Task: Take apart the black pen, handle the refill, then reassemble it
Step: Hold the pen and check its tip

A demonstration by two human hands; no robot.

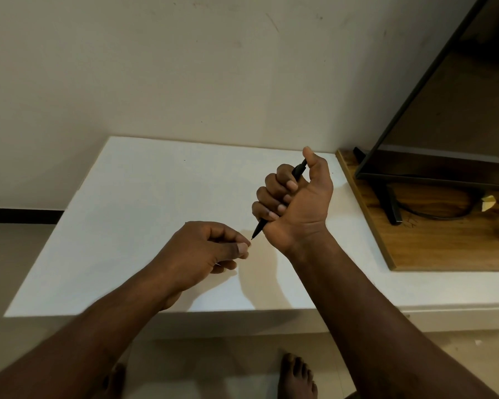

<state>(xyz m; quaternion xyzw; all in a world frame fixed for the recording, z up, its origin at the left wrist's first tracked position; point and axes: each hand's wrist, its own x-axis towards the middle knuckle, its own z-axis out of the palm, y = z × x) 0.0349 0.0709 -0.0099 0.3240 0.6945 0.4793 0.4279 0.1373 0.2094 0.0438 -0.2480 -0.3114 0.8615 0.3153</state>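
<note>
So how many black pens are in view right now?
1. The slim black plastic pen is gripped in the right hand above the white table, tip towards the left hand. That hand's pinched fingers could hide a small part.

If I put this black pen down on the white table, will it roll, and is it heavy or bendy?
Probably rolls: the black pen looks slim and round, and the white table looks flat and smooth. Likely stiff: it runs straight through the fist of the right hand. Likely light, being so thin.
</note>
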